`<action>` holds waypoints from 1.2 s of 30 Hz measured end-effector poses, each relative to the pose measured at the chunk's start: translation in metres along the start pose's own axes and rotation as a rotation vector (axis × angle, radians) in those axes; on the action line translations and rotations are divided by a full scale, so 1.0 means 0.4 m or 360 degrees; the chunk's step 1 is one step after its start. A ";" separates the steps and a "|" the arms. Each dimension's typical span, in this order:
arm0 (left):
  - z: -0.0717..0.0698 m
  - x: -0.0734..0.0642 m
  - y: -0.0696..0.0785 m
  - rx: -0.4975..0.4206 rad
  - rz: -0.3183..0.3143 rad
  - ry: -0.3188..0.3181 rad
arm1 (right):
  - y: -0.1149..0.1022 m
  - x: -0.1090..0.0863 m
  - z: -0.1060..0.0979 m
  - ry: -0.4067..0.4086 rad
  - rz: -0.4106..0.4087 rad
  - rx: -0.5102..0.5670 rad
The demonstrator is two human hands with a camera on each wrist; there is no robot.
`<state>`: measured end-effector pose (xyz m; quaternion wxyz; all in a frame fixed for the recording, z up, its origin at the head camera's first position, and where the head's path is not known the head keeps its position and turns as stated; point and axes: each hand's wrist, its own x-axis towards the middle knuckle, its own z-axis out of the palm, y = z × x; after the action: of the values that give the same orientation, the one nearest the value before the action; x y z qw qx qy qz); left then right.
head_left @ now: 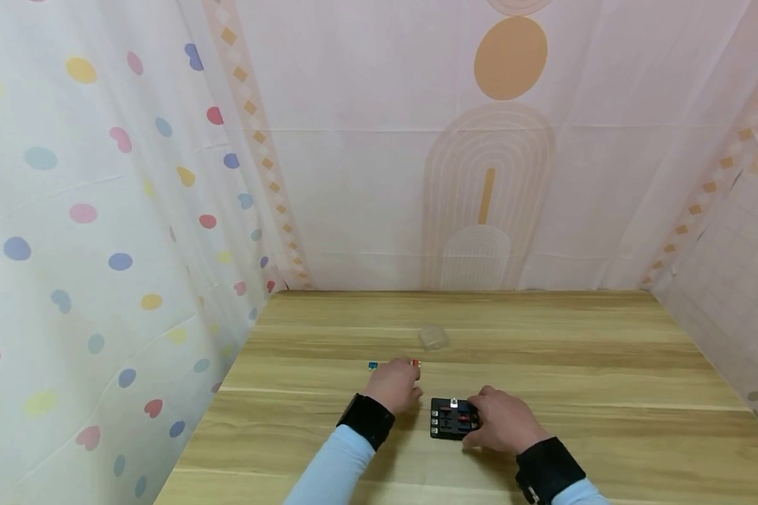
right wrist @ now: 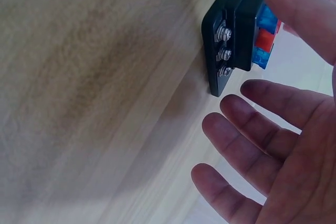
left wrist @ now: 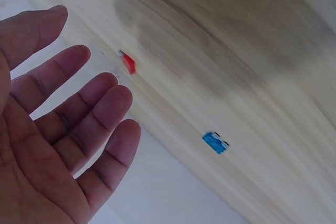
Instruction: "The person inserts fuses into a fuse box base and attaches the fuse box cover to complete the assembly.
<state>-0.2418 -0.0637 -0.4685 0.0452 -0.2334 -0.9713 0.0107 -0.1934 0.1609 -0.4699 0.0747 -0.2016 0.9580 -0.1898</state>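
My left hand [head_left: 394, 384] hovers over the table with fingers loosely spread and nothing in them. By its fingertips lies a red blade fuse [left wrist: 127, 62], partly covered by the hand in the head view. A blue blade fuse [left wrist: 215, 142] lies to its left. My right hand [head_left: 504, 421] is at the right end of a black fuse block [head_left: 443, 426], its thumb by the near edge and index finger by the far edge. In the right wrist view the fingers stay relaxed, with a small gap below the block. Blue and red fuses [right wrist: 264, 40] sit in the block, beside metal screws [right wrist: 223, 53].
Behind the hands, a clear plastic cover [head_left: 432, 338] lies on the wooden table [head_left: 581, 337]. Patterned curtains [head_left: 354, 175] hang along the table's back and sides. Both wrists carry black bands [head_left: 366, 421].
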 end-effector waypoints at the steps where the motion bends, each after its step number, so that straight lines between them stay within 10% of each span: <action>1: 0.001 0.000 -0.004 -0.0009 -0.0009 0.0007 | 0.000 0.000 0.000 -0.0001 0.0002 -0.0002; 36: -0.007 0.005 -0.172 -0.0227 -0.0314 -0.0079 | 0.007 -0.001 0.003 0.0068 0.0014 -0.0060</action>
<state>-0.2745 -0.1242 -0.4626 0.0053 -0.1391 -0.9886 -0.0572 -0.1939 0.1631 -0.4722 0.0513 -0.1947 0.9636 -0.1757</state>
